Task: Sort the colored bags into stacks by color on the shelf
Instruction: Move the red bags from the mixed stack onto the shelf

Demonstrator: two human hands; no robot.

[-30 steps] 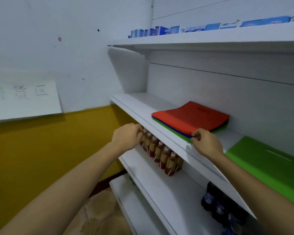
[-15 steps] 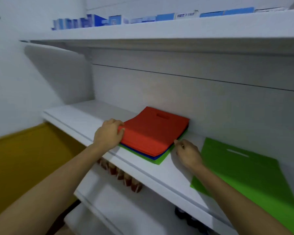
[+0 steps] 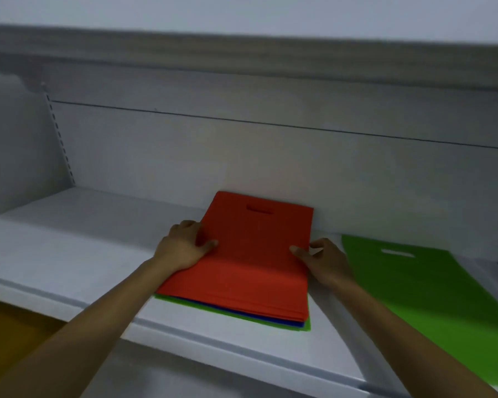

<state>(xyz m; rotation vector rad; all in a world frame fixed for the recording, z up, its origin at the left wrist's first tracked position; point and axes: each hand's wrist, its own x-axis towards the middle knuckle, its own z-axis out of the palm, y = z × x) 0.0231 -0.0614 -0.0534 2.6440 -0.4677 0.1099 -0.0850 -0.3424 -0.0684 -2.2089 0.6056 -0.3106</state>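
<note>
**Head view: both hands hold the red bags on top of a mixed pile**

Head view looks down along two bare forearms to a white shelf (image 3: 69,248). A flat pile lies on it with its far edge against the grey back panel (image 3: 242,153). On top of the pile are the red bags (image 3: 256,259), several thin layers deep at the near edge. The uppermost one shows a cut-out handle slot (image 3: 259,209) near its far end. Under the red layers a thin blue bag edge (image 3: 270,318) peeps out along the near side. Below that, a green bag edge (image 3: 306,327) juts out at the near right corner and touches the shelf.

The left hand (image 3: 181,248) grasps the left edge of the red bags, with its thumb laid on the top sheet and its fingers curled round the side. The right hand (image 3: 325,262) takes the right edge in the same way, thumb tip on the red surface and fingers bent just beside the edge. How far those fingers reach under the layers cannot be told.

Just right of the pile, and apart from it, a single green bag (image 3: 429,297) lies flat on the same shelf, with a pale handle slot at its far end.

An upper shelf (image 3: 242,58) runs overhead, blurred. A slotted upright (image 3: 61,139) stands at the left, and a yellow wall (image 3: 12,334) shows at the lower left.
</note>
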